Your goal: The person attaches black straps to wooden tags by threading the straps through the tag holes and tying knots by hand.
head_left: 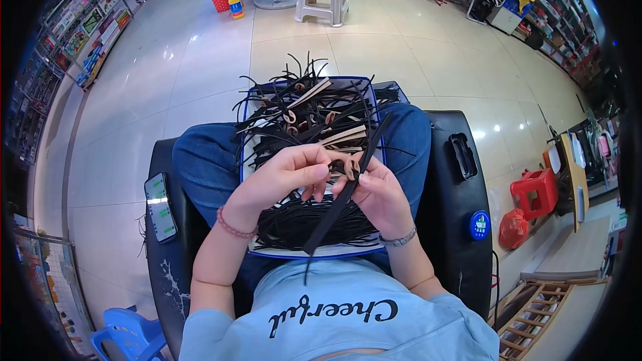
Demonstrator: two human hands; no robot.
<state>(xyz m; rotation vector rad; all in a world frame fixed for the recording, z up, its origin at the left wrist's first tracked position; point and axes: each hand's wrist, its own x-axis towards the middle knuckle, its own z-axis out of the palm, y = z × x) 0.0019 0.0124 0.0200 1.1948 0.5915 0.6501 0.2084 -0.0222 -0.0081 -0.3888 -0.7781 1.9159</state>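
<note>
Tail: a thin dark tail reached past the near edge of the tray onto the shirt, just below the lower end of the strap; whether the two were joined could not be told. If so, a fold of cloth might catch it and pull the strap askew.
Cords: these cords lay loose in the tray's near half, under the strap. Black against black, a stray strand could be gathered in by mistake.
Phone: it lay by the left edge of the seat, where a swinging left elbow might knock it off.
Right hand: its thumb and fingers pinched the strap beside the loop; a slack pinch could let the strap twist.
Left hand: its fingers were narrow, thumb and forefinger nearly meeting at a dark end beside the loop; whether they gripped it could not be told. If not, that end might spring free.
Strap: it slanted above the tray's middle, upper end toward the right edge.
Loop: tan and black, it sat between the hands; uneven pulling could distort it.
Pile: looped pieces crowded the tray's far half, strands overhanging the far and left edges; a passing wrist might drag some out.
</note>
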